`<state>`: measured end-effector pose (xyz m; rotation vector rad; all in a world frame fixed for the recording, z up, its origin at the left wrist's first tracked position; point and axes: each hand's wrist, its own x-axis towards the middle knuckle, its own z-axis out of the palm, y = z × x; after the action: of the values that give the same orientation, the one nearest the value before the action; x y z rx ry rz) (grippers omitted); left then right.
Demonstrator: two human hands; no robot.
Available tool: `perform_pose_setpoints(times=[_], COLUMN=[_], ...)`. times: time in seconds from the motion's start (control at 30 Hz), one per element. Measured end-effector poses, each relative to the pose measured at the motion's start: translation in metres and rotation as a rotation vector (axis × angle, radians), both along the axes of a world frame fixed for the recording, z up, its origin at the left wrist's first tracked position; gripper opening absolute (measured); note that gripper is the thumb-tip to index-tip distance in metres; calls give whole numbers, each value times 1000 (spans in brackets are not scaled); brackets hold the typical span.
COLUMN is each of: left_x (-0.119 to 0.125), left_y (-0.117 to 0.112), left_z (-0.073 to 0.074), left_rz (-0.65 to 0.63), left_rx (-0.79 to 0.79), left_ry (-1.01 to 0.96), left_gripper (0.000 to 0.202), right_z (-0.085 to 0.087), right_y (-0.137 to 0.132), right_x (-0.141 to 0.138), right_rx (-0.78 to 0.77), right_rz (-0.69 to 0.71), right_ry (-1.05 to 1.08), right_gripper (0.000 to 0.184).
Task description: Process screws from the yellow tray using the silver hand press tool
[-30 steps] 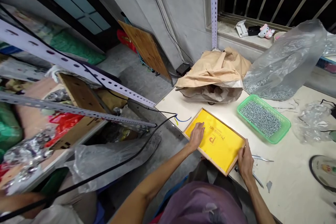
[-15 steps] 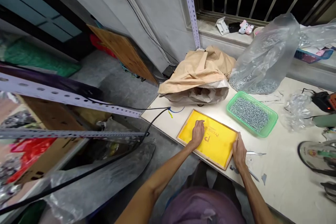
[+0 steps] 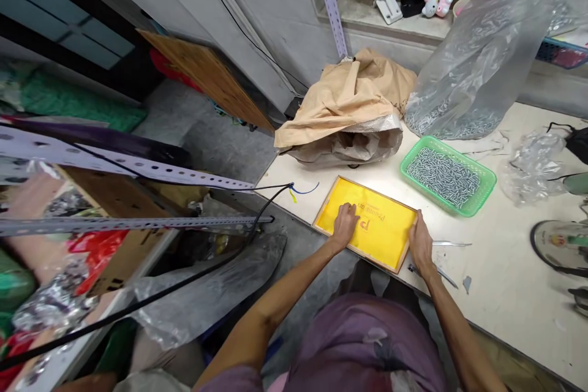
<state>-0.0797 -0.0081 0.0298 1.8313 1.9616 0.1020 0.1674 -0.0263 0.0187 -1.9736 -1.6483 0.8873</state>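
Note:
A shallow wooden-edged tray [image 3: 366,255] lies on the table, its inside covered by a bright yellow sheet [image 3: 390,236] with printed lettering. My left hand [image 3: 345,226] rests on the sheet's left half, fingers laid against it and partly apart, with nothing visible in them. At the tray's right edge, my right hand [image 3: 419,244] grips the wooden rim between thumb and fingers. Just beyond the tray sits a green plastic basket [image 3: 489,191] full of small metal screws or pins [image 3: 443,176].
A brown paper sack [image 3: 349,107] and a clear plastic bag [image 3: 482,67] of metal pieces stand behind. Right of my right hand lie a thin metal tool [image 3: 452,244] and another slim tool [image 3: 446,277]. A black cable [image 3: 248,245] crosses the table's left corner.
The view has shifted, bringing more of my lap into sight. My left hand has moved slightly on the yellow sheet and its fingers look flatter. The right hand keeps its hold on the rim.

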Motion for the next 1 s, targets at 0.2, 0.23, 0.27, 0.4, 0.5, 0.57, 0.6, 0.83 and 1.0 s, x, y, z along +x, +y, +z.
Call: perform_pose_setpoints(times=[0.2,0.23,0.27,0.4,0.5,0.57,0.6,0.83,1.0], left_x=[0,-1,-3,-6,-7,-9,-10,14,92], left_y=[-16,-20,-24,-36,-37,-37,-37,-45,-48], left_z=[11,10,10,4,0,-1,-1,12,32], left_rz=[-59,-84,-106,-150,-112,-87,-77,120,120], left_rx=[-141,-134,-121,-73,-70,-50,-34,47,-247], left_ry=[198,195,190,180,185,171,159,-97,-448], left_gripper=[14,15,15,19,19,20,20,17,12], right_z=[-1,-1,-2,5,17,24,27,28,31], right_y=[3,3,4,5,-1,-14,-23,-108,-109], right_x=[1,1,0,-1,13,32,43,99,106], right_rx=[-26,-25,-25,-14,28,59,66,-114,-211], right_rz=[-7,-8,-4,44,74,77,87,287,283], right_ry=[-33,-34,-32,-30,-78,-136,-166,-374,-483], right_gripper=[60,60,60,60,62,57,52,32,29])
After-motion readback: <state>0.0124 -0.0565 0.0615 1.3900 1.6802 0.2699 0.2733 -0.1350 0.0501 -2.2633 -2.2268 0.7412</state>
